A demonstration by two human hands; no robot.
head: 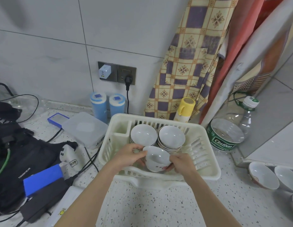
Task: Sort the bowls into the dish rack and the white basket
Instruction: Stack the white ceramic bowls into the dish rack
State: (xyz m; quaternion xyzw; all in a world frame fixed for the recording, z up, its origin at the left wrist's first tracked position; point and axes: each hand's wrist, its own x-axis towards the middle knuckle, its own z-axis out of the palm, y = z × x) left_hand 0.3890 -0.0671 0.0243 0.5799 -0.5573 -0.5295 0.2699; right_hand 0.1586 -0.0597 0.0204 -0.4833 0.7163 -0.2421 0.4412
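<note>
Both hands, left hand (131,155) and right hand (181,164), pinch a white bowl (156,158) over the basket's (208,161) near edge; best lower it level, clear of the two far stacks (171,138).

Glossy ceramic bowl (156,158), matt plastic basket (208,163), speckled stone counter (159,205)

1. A speckled white countertop (142,208) carries everything.
2. At its centre sits the white basket (208,166).
3. At 9 o'clock lie a black bag (28,161) and a blue box (42,181).
4. At 11 o'clock sit a clear lidded container (85,126) and two blue canisters (99,107).
5. At 2 o'clock stands a large water bottle (227,135).
6. At 4 o'clock rest two bowls (263,175).
</note>
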